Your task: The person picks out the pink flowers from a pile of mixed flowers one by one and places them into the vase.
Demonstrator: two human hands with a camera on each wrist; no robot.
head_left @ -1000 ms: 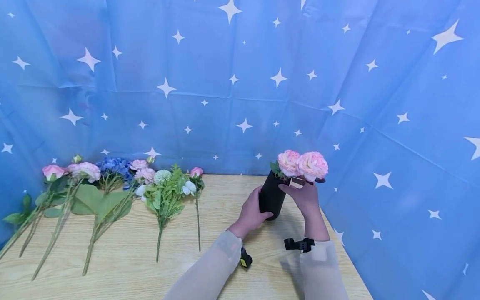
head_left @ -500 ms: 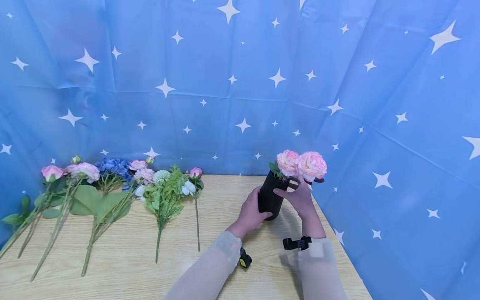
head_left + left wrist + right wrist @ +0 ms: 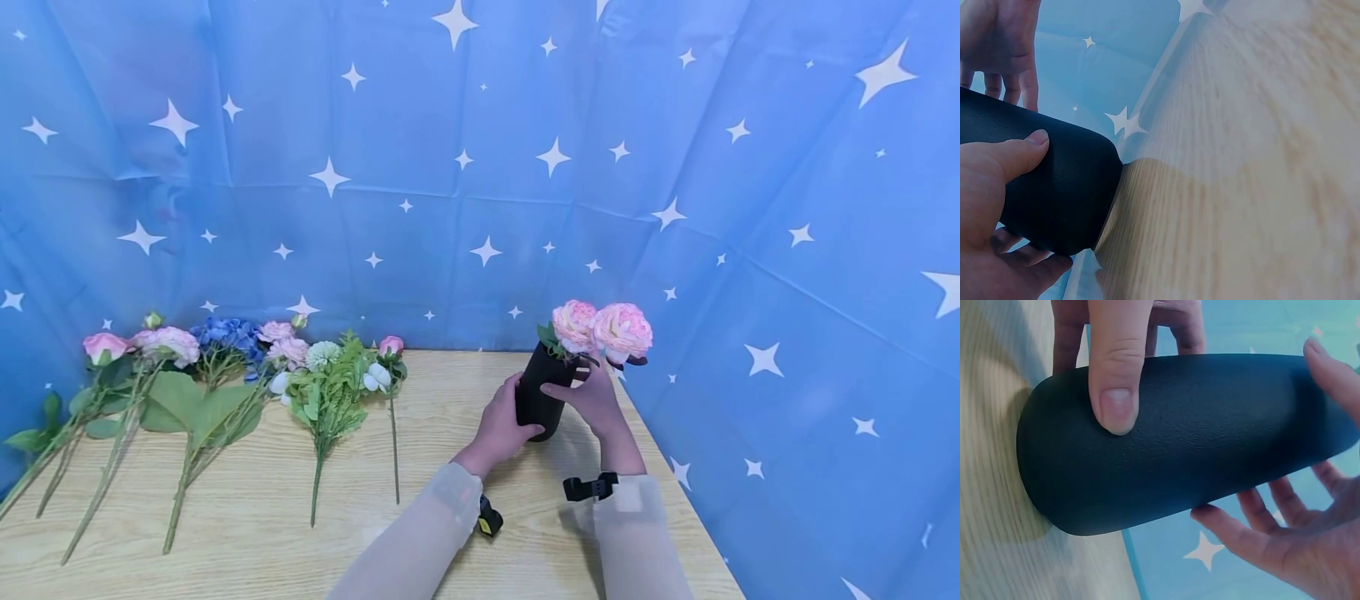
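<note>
A black vase (image 3: 537, 396) stands tilted on the table, its top leaning right. Two large pink peonies (image 3: 622, 333) rise from its mouth with some green leaves; their stems are hidden inside. My left hand (image 3: 501, 427) grips the lower vase, its thumb across the near side, as the left wrist view also shows. Higher up, my right hand (image 3: 597, 402) holds the vase around its upper part, below the blooms. In the right wrist view the right thumb (image 3: 1335, 375) lies on one side and the fingers (image 3: 1229, 534) touch the other.
Several artificial flowers lie in a row on the left of the wooden table (image 3: 480, 533): pink roses (image 3: 105, 346), blue hydrangea (image 3: 228, 333), green fern sprays (image 3: 330, 400) and a single pink bud (image 3: 392, 346). A blue star-printed curtain (image 3: 420, 167) hangs behind and to the right.
My right hand has shifted left, bringing its thumb further across the vase. The left hand keeps its grip, and the vase and peonies look almost unmoved.
</note>
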